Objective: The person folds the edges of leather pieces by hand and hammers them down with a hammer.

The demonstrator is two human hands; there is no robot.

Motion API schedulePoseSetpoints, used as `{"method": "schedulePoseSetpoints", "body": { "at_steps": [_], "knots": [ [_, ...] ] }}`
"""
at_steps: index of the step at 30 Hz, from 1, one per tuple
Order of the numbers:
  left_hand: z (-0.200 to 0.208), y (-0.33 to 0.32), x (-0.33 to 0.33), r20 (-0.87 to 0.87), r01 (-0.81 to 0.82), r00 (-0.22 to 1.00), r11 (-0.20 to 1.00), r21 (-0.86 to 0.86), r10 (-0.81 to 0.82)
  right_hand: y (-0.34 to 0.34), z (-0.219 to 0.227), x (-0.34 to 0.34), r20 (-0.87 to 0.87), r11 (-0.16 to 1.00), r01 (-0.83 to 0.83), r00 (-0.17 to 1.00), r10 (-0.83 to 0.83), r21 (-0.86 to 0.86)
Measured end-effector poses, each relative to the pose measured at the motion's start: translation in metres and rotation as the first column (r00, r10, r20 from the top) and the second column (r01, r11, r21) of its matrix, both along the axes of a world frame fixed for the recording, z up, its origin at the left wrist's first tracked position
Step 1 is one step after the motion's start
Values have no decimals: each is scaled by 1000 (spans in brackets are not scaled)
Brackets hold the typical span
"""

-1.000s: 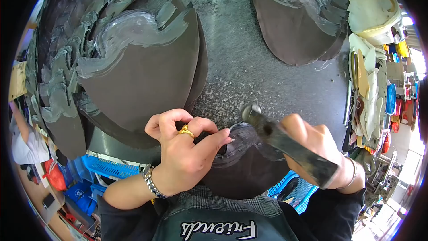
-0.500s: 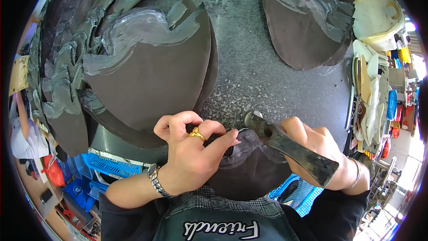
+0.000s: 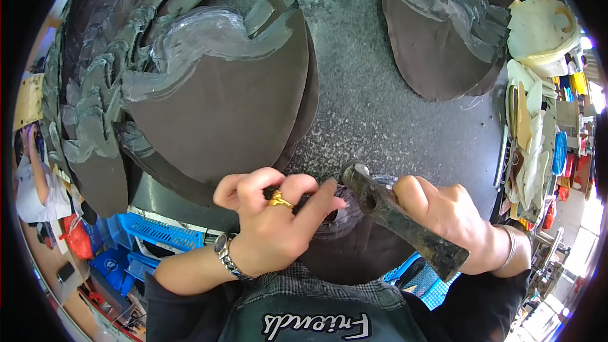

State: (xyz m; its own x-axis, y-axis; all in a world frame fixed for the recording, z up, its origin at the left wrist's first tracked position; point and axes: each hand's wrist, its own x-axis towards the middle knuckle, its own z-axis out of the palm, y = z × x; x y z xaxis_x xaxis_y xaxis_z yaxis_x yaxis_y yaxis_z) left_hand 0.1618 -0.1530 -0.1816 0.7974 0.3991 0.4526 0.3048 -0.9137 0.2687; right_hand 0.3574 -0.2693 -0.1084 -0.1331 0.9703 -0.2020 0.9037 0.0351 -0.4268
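Observation:
A dark brown, leather-like piece lies at the table's near edge, below both hands. Its far edge is coated with a grey film and looks folded or gathered near my fingers. My left hand, wearing a gold ring and a metal watch, is closed on that coated edge with curled fingers; the exact grip is partly hidden. My right hand grips a worn metal hammer. The hammer's round face is at the piece's coated edge, close to my left fingertips. Whether it touches is unclear, and its handle is hidden by my hand.
Overlapping brown pieces with grey-coated edges cover the table's left. Another stack lies at far right, beside a whitish container. Blue baskets sit below the table edge. Another person's arm shows at far left.
The hammer has shifted slightly left and nearer to me, and its head is tilted differently. My left hand stays at the coated edge with small finger movements. The whole view has shifted slightly.

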Motion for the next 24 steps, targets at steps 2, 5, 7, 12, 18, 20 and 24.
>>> {"method": "schedulePoseSetpoints", "body": {
  "at_steps": [2, 5, 7, 12, 18, 20, 24],
  "knots": [
    [2, -5, -2, -45, -20, 999, 1000, 0, 19, 1, 0, 3, -23, 1000, -29, 999, 29, -5],
    [3, -15, -2, -79, -56, 995, 998, 2, 56, -2, -4, 4, -63, 999, -25, 998, 23, -23],
    [4, -19, 1, -48, -80, 996, 994, -75, 77, -6, -6, 3, -76, 999, 13, 997, -16, -36],
    [-1, -20, 4, 37, -104, 992, 948, -302, 120, -11, -11, 2, -84, 999, 39, 996, -37, 21],
    [-2, -23, 3, 33, -88, 995, 965, -248, 99, -3, -3, 6, -37, 990, -1, 999, 6, 142],
    [-1, -24, 3, 19, -86, 996, 973, -213, 92, 0, 0, 2, 44, 982, -24, 999, 16, 187],
    [-2, -23, 4, 1, -70, 997, 986, -154, 71, 7, 0, 3, 32, 995, 4, 999, -8, 100]
  ]
}}
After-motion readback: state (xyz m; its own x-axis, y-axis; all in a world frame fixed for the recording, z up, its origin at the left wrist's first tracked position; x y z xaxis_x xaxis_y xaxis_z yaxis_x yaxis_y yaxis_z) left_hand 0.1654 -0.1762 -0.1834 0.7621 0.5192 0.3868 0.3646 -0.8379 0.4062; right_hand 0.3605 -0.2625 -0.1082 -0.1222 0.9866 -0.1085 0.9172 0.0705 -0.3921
